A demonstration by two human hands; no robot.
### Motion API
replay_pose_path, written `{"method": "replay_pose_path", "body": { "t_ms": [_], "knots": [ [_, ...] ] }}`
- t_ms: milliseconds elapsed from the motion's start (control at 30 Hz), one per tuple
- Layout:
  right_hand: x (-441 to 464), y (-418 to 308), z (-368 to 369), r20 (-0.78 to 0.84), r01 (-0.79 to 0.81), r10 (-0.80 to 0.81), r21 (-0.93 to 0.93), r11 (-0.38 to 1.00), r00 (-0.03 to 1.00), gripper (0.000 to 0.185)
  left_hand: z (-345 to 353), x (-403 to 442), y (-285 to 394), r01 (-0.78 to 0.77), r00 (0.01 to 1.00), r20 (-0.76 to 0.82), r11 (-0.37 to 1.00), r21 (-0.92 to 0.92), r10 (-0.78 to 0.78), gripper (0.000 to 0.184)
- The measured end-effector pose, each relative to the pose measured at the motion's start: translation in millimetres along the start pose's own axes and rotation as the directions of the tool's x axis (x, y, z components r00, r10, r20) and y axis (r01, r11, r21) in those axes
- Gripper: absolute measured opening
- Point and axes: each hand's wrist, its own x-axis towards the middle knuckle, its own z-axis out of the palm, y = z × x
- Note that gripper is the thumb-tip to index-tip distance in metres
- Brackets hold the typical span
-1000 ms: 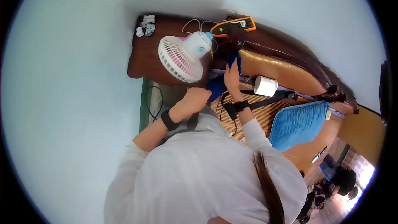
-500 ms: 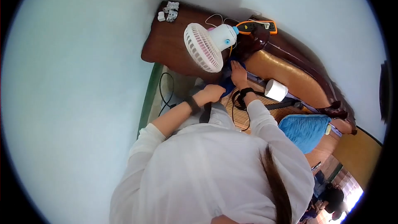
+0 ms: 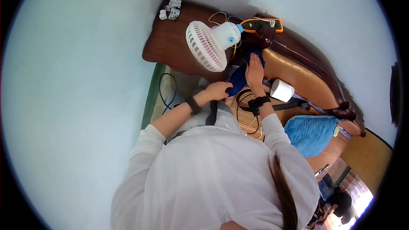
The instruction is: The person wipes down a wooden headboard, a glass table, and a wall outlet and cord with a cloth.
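Observation:
A dark blue cloth (image 3: pixel 237 79) stretches between my hands at the end of the wooden sofa, below the white fan. My left hand (image 3: pixel 219 90) is closed on its near left edge; the fingertips are partly hidden. Flat on the cloth's far right part lies my right hand (image 3: pixel 254 76), fingers stretched out and pointing away from me, beside the gold backrest (image 3: pixel 294 70). Each wrist wears a black band. The white fan (image 3: pixel 207 47) stands just beyond my hands, its round grille tilted to the left.
A brown side table (image 3: pixel 170 38) holds crumpled packets (image 3: pixel 174 13). An orange-and-black power strip (image 3: pixel 264 25) rests behind the fan. On the sofa are a white roll (image 3: pixel 282 90), black straps and cables, and a light-blue cushion (image 3: pixel 313 134). Another person (image 3: pixel 341 202) is at the lower right.
My right hand has slid right and flattened, fingers pointing away. My left hand has moved slightly left. More of the blue cloth shows between them.

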Motion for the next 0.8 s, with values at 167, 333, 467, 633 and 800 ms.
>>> {"method": "replay_pose_path", "body": {
  "t_ms": [167, 333, 467, 633, 800],
  "knots": [
    [-14, 4, 28, 0.036, -0.122, 0.120, 0.061, 0.991, 0.992, 0.047, 7, 8, 1, 0.028, 0.999, 0.020, 0.994, 0.105, -0.031, 0.041],
    [-8, -17, 14, -0.045, -0.125, 0.129, 0.086, 0.988, 0.991, 0.046, 9, 3, -4, 0.032, 0.998, 0.051, 0.990, 0.139, -0.039, 0.040],
    [4, -15, 9, -0.051, -0.078, 0.079, 0.010, 0.997, 0.996, 0.046, -1, -1, 12, 0.015, 0.999, -0.034, 0.992, 0.127, -0.011, 0.038],
    [-14, -8, 31, -0.056, -0.208, 0.214, 0.100, 0.973, 0.975, 0.044, 5, 2, 9, 0.023, 1.000, -0.004, 0.989, 0.149, -0.023, 0.036],
    [1, -11, -1, -0.102, -0.060, 0.063, 0.033, 0.998, 0.993, 0.043, 9, 2, 2, 0.002, 0.999, -0.033, 0.993, 0.119, 0.002, 0.035]
  ]
}}
